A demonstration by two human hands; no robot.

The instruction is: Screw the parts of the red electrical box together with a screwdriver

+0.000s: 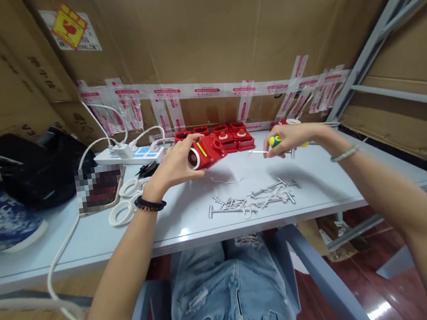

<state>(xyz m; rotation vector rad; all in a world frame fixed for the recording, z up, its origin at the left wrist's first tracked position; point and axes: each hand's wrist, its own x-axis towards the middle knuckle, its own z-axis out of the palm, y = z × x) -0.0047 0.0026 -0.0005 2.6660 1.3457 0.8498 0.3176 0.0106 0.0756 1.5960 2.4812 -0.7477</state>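
The boxy red plastic housing with a round white end (205, 152), judged light, rigid and smooth, is held clenched around its body by the left hand (174, 166) just above the pale bench (190, 221), while a yellow-and-green-handled screwdriver (274, 142) is gripped by the right hand (293, 138) beside that housing.

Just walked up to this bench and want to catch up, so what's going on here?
A person seated at a pale grey table holds a red plastic housing with a round white opening in the left hand, lifted just above the surface. The right hand grips a green and yellow handled screwdriver, its metal tip pointing toward the housing but not touching it. A loose pile of silver screws lies in front, and more red housings sit in a row behind.
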